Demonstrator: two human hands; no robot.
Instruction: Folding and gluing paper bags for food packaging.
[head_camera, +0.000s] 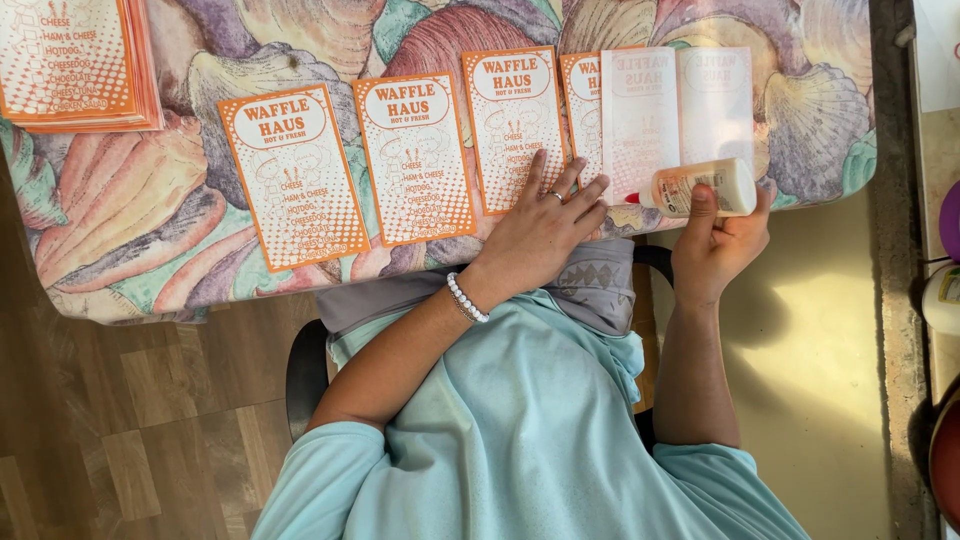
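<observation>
The right hand (715, 245) grips a smooth, cream-white plastic glue bottle (705, 187) lying sideways over a thin white paper sheet (640, 120), while the left hand (540, 225) rests open, fingers spread flat, on orange-and-white printed paper bags (515, 125) rowed across the shell-patterned tablecloth (130, 220).
</observation>
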